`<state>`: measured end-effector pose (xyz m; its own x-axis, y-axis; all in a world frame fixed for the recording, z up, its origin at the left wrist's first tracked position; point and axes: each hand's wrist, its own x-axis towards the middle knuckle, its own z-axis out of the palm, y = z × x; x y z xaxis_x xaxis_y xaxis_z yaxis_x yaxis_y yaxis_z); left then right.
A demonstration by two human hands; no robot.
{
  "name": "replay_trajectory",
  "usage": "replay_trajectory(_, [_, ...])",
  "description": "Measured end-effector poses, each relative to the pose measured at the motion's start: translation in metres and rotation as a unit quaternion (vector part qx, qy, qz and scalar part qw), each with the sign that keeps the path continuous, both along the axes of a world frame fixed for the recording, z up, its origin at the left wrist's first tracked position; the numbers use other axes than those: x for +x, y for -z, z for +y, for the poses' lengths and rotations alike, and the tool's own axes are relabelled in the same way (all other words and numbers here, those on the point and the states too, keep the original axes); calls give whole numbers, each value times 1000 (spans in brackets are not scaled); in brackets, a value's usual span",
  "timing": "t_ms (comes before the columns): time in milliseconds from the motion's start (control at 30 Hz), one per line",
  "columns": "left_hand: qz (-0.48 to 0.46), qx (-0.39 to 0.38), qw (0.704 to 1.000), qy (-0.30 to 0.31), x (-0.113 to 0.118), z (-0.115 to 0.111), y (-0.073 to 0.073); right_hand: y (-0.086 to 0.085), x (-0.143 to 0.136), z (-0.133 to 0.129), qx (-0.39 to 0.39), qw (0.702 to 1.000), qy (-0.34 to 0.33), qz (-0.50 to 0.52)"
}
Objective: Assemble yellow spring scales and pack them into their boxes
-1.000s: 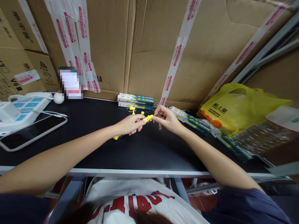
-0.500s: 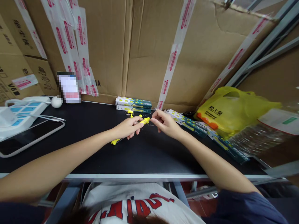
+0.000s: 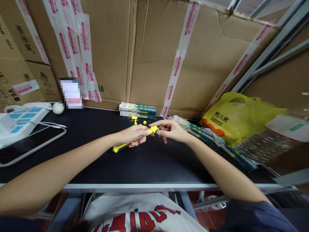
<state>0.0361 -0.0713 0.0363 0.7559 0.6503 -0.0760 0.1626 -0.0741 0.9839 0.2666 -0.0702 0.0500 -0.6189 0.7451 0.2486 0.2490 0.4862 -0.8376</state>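
My left hand is wrapped round a slim tube-like tool with yellow ends. It lies slanted, with its lower yellow end sticking out left below my palm and its upper end pointing right. The fingers of my right hand are curled in a pinch at that upper end. A thin, pale wire-like piece shows between thumb and finger there; its exact kind is unclear. Just behind my left hand, a yellow part with thin wire arms and a small yellow cap rest on the black tabletop.
Printed slim boxes are stacked at the back, and more boxes lie to the right. Beyond them sits a yellow plastic bag beside a clear plastic package. At left are a power strip, a phone and a white ball.
The tool's upper yellow end has moved slightly right and down, closer to me. My right hand has come in against it, and the wire-like piece now sits at the tool's tip.
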Motion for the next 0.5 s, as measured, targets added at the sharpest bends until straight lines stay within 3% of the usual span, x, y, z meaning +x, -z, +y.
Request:
replay_trajectory(167, [-4, -39, 998, 40, -3, -1, -1, 3, -4, 0, -31, 999, -23, 26])
replay_trajectory(267, [8, -15, 999, 48, -1, -2, -2, 5, -8, -2, -25, 998, -21, 47])
replay_trajectory(400, [35, 151, 988, -24, 2, -4, 0, 10, -11, -1, -8, 998, 6, 60])
replay_trajectory(500, [83, 325, 939, -76, 3, -5, 3, 17, -12, 2, -5, 998, 20, 56])
